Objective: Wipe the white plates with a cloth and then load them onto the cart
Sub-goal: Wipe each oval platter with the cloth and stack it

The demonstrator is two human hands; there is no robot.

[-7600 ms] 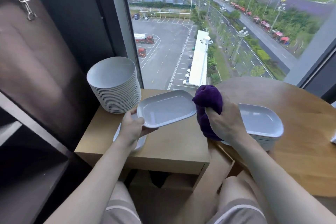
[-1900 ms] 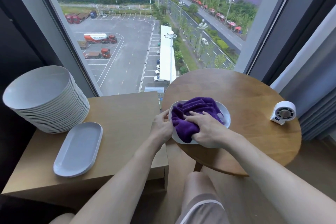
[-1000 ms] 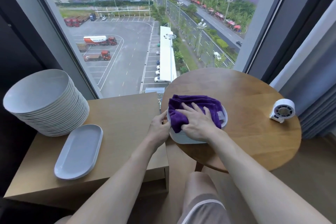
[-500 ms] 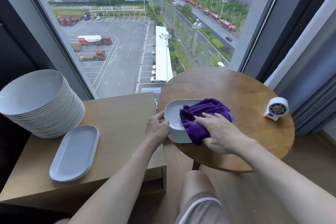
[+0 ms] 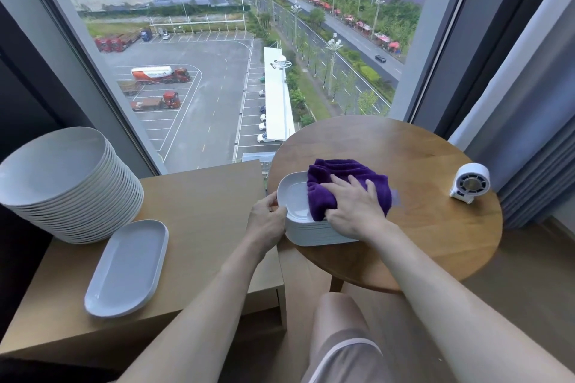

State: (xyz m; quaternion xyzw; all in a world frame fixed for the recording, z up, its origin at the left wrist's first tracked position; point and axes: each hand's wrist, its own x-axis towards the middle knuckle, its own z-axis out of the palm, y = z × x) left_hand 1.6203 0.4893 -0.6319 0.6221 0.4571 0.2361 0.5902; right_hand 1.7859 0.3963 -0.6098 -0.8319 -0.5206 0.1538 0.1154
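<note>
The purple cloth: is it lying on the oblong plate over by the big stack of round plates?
No, the purple cloth is pressed under the right hand on the plate stack on the round table.

We reach both bare forearms forward from the bottom of the view, the left one angled in toward the right. Our right hand [image 5: 353, 207] lies palm down, fingers [image 5: 354, 181] spread and pressing flat. Our left hand [image 5: 267, 221] curls, thumb on top, pinching an edge just beside the right.
</note>
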